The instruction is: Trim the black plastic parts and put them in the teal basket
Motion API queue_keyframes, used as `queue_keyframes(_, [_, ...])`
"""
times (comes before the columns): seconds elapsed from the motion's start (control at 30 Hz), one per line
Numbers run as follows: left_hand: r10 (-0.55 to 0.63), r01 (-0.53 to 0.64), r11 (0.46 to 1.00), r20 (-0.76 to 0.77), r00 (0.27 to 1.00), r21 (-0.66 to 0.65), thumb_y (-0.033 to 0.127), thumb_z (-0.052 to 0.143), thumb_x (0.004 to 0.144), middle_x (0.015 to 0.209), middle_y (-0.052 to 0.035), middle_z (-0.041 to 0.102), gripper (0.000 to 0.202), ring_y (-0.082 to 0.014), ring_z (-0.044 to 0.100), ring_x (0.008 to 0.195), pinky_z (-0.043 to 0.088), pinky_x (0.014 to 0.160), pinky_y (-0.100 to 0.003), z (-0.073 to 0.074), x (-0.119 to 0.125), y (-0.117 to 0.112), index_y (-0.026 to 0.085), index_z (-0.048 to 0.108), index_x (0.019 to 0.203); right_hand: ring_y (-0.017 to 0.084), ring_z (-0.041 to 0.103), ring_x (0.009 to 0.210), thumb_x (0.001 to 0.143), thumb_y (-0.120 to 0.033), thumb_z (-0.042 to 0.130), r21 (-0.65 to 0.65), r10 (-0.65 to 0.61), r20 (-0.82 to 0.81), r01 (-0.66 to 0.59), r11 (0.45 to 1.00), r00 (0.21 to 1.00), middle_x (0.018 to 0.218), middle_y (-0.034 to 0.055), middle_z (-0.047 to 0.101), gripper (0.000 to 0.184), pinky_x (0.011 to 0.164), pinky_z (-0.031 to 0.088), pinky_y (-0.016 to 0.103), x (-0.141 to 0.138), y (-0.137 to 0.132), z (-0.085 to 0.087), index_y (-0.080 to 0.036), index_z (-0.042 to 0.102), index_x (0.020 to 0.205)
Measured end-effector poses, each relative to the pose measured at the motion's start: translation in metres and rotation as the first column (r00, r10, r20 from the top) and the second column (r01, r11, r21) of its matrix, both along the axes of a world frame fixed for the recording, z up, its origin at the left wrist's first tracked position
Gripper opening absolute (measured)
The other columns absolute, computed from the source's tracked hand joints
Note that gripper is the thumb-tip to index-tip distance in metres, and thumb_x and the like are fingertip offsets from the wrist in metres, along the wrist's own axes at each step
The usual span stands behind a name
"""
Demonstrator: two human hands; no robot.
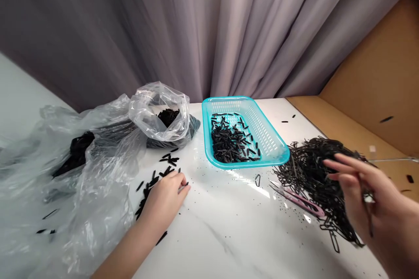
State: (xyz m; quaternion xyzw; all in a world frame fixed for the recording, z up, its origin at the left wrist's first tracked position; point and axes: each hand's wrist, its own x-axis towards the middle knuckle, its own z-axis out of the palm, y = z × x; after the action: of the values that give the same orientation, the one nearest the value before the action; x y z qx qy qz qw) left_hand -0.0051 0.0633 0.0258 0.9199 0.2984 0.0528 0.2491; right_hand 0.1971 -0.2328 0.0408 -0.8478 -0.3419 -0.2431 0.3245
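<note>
My left hand (166, 197) rests knuckles-up on the white marble table (229, 231), fingers curled over a scatter of small black strips (153, 181); whether it holds one is hidden. My right hand (366, 196) hovers over a big heap of tangled black plastic loops (314, 174) at the right, fingers loosely apart and pointing left, nothing plainly in them. A turquoise basket (281, 150) between the hands holds several black strips (231, 139).
Pink-handled tweezers or snips (303, 202) lie by the heap's left edge. Crumpled clear plastic bags (98, 170) with black pieces inside cover the left side. A cardboard box wall (376, 96) stands at the right. A grey curtain hangs behind.
</note>
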Motion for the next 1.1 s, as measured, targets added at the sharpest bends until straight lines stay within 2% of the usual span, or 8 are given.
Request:
queue_keyframes(0.2, [-0.021,0.04,0.966,0.077,0.997,-0.256,0.029,0.046,0.082,0.069,-0.0004,0.057,0.017,-0.0162,0.053,0.063,0.037,0.058,-0.026,0.011,0.004,-0.015,0.019,0.055,0.072,0.023,0.057,0.103,0.091,-0.05,0.032,0.041,0.572,-0.242,-0.581,0.813,0.784,0.114,0.0098,0.059,0.049,0.086,0.047,0.032,-0.057,0.041,0.004,-0.022,0.039,0.13])
queue_keyframes(0.3, [0.101,0.049,0.659,0.152,0.983,-0.751,0.03,0.054,0.079,0.071,-0.0016,0.061,0.014,-0.013,0.053,0.06,0.039,0.056,-0.022,0.01,0.007,-0.032,0.017,0.052,0.076,0.027,0.049,0.115,0.086,-0.056,0.037,0.198,0.715,-0.365,-0.701,0.685,0.596,0.121,0.011,0.054,0.054,0.093,0.044,0.037,-0.073,0.06,0.005,-0.021,0.044,0.127])
queue_keyframes(0.37, [0.188,0.069,0.434,0.165,0.968,-0.898,0.027,0.057,0.079,0.075,-0.0029,0.064,0.013,-0.011,0.054,0.061,0.04,0.058,-0.021,0.005,0.009,-0.042,0.016,0.051,0.079,0.025,0.046,0.117,0.088,-0.052,0.036,0.327,0.752,-0.482,-0.704,0.63,0.449,0.123,0.0104,0.052,0.05,0.095,0.042,0.037,-0.078,0.07,0.002,-0.022,0.045,0.126])
queue_keyframes(0.47, [0.265,0.073,0.308,0.159,0.951,-0.949,0.02,0.058,0.079,0.078,-0.0038,0.065,0.011,-0.0107,0.057,0.068,0.041,0.063,-0.02,-0.005,0.009,-0.052,0.015,0.051,0.085,0.019,0.052,0.111,0.09,-0.042,0.043,0.514,0.718,-0.646,-0.547,0.66,0.259,0.118,0.0066,0.057,0.033,0.093,0.043,0.033,-0.079,0.082,-0.013,-0.025,0.053,0.117])
queue_keyframes(0.57, [0.307,0.101,0.306,0.199,0.931,-0.947,0.016,0.059,0.079,0.075,-0.0015,0.065,0.014,-0.0109,0.059,0.069,0.041,0.063,-0.02,-0.013,0.007,-0.055,0.017,0.05,0.089,0.014,0.061,0.09,0.081,-0.032,0.06,0.608,0.672,-0.728,-0.327,0.724,0.134,0.094,0.0026,0.066,0.015,0.08,0.048,0.024,-0.077,0.091,-0.032,-0.024,0.062,0.094])
queue_keyframes(0.7, [0.293,0.146,0.374,0.266,0.918,-0.916,0.015,0.06,0.078,0.075,-0.0011,0.066,0.01,-0.0115,0.06,0.067,0.041,0.059,-0.019,-0.017,0.008,-0.054,0.017,0.051,0.081,0.01,0.06,0.067,0.08,-0.029,0.062,0.68,0.699,-0.713,-0.188,0.708,0.053,0.069,-0.0001,0.065,0.012,0.065,0.046,0.02,-0.073,0.099,-0.048,-0.019,0.058,0.077])
queue_keyframes(0.83, [0.271,0.158,0.415,0.288,0.919,-0.896,0.013,0.059,0.078,0.077,-0.0014,0.066,0.004,-0.0102,0.059,0.067,0.042,0.059,-0.018,-0.016,0.01,-0.054,0.016,0.058,0.079,0.014,0.064,0.075,0.079,-0.029,0.064,0.718,0.723,-0.69,-0.145,0.68,-0.028,0.078,0.0032,0.066,0.013,0.072,0.047,0.026,-0.07,0.099,-0.051,-0.018,0.058,0.083])
queue_keyframes(1.1, [0.274,0.154,0.357,0.26,0.926,-0.921,0.013,0.069,0.07,0.083,-0.0025,0.068,0.014,-0.0132,0.061,0.079,0.046,0.074,-0.022,-0.021,0.01,-0.052,0.016,0.059,0.08,0.017,0.063,0.084,0.079,-0.025,0.063,0.744,0.754,-0.656,-0.176,0.645,-0.01,0.084,0.0038,0.065,0.007,0.074,0.049,0.029,-0.064,0.095,-0.057,-0.019,0.06,0.082])
